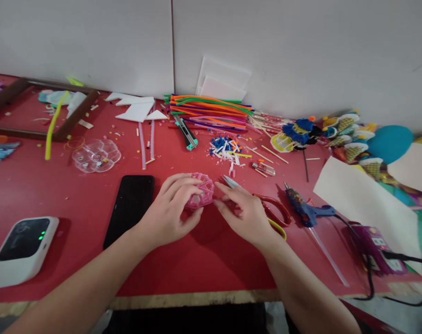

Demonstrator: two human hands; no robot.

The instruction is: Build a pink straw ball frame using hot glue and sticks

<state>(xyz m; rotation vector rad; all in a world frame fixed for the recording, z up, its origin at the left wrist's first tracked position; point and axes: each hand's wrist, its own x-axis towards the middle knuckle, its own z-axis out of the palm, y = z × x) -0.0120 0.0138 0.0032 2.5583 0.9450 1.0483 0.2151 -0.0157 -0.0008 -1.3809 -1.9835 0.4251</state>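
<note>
Table edge: a red table (204, 260) fills the frame, its pale front rim along the bottom.
Lower left: a white device (22, 248) with a dark screen and green lights lies flat near the rim.
Left hand: the left hand (169, 213), centre frame, curls its fingers over the top and near side of a pink lattice ball (202, 190) and grasps it.
Ball: it sits low over the table at frame centre, between the two hands.
Right hand: the right hand (247, 215) is stretched out flat, fingertips at the ball's lower right edge; I cannot tell whether they pinch a strut.
Under the right hand: scissors (275, 211) with a red and a yellow handle, blades poking out beyond the fingers.
Left of the hands: a black phone (130, 206), face up, just beside the left wrist.
Right of the scissors: a blue glue gun (306, 211) on its side, with a purple box (376, 248) and black cables further right.
Right edge: a white sheet (367, 204) lying aslant.
Middle left: a clear flower-shaped tray (95, 155).
Beyond the ball: a heap of cut straw bits (226, 149) and a teal box cutter (185, 132).
Far centre: a stack of coloured straws (209, 111) against the wall (301, 46).
Upper left: a wooden frame (74, 116).
</note>
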